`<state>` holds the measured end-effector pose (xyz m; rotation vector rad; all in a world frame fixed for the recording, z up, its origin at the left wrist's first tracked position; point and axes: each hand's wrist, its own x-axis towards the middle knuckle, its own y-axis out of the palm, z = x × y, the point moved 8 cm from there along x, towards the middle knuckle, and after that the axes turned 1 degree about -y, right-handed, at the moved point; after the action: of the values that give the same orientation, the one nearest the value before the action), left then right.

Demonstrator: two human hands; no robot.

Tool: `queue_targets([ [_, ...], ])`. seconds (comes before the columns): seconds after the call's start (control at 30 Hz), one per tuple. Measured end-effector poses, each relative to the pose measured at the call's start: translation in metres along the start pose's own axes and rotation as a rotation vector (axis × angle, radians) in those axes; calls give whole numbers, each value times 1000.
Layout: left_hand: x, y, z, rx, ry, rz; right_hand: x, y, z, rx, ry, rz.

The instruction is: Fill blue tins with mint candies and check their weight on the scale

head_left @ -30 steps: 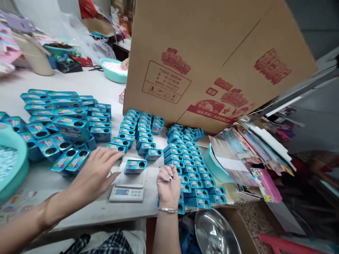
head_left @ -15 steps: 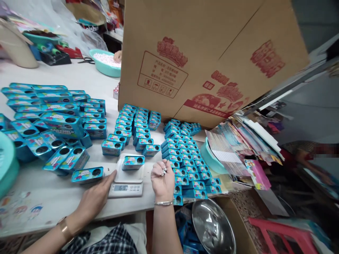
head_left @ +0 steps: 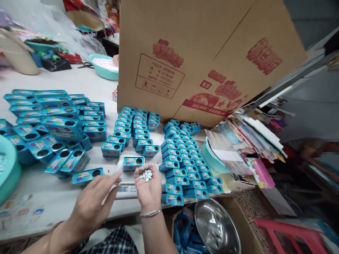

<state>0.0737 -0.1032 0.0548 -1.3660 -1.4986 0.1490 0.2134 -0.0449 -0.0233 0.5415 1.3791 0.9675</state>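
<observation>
I see a white table (head_left: 79, 81) in a cluttered workroom, with one big cardboard box (head_left: 198, 53) at the back. There are rows of blue tins (head_left: 182, 155), too many to count. One scale (head_left: 123, 188) has one tin (head_left: 133, 163) on it. The right hand (head_left: 147, 187) is palm-up and cupped, not closed, with a small heap of white pellets (head_left: 146, 175) lying in the palm, just in front of that tin. The left hand (head_left: 92, 204) is flat with fingers spread, holding nothing, its fingertips at the scale's left edge.
</observation>
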Motion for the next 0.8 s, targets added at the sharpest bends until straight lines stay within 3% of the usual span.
queue_targets([
  [0.1, 39, 14, -29, 0, 105, 79, -1, 2, -18, -53, 91, 3],
  [0.17, 53, 27, -31, 0, 125, 138, 0, 2, -13, -55, 85, 33],
  [0.3, 59, 46, 10, 30, -12, 130, 11, -8, 29, 10, -123, 19],
  [0.4, 51, 73, 48, 108, -134, 248, 23, -22, 55, 80, -261, -90],
  [0.5, 46, 88, 65, 65, -233, 345, 37, -27, 59, 117, -276, -118],
  [0.63, 68, 75, 43, -63, -174, 317, 55, -29, 49, 118, -250, -132],
  [0.8, 109, 82, -12, 38, 129, 559, 72, -22, 41, 141, -244, -124],
])
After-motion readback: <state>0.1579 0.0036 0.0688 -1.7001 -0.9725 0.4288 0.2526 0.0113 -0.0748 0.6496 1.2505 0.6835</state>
